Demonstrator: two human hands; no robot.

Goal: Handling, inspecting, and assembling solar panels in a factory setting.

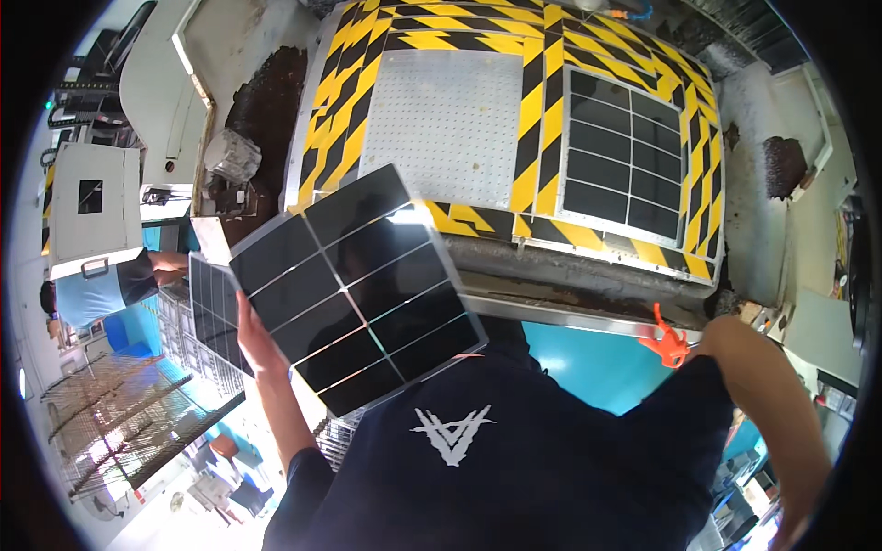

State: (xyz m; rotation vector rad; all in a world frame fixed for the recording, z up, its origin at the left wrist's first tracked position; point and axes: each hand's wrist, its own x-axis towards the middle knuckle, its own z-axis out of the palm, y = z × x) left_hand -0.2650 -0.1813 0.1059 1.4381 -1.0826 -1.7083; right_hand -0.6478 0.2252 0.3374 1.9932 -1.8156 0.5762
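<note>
My left hand [254, 342] grips the left edge of a glass sheet [377, 266] printed with black rectangles split by thin clear lines. The sheet is tilted in front of my body, and its far corner overlaps the near edge of a perforated metal plate [441, 129]. A similar sheet [625, 156] lies flat on the right side of the machine bed. Just beyond my left hand stands another dark gridded sheet [217, 310]. My right arm is bent at the right, its forearm running down to the lower edge; the right hand is out of view.
Yellow and black striped tape [533, 119] borders both places on the machine bed. An orange air-gun-like tool [668, 342] hangs by the machine's front edge, near my right elbow. At the left are a wire rack [119, 422], a white cabinet [96, 207] and a person in blue [96, 292].
</note>
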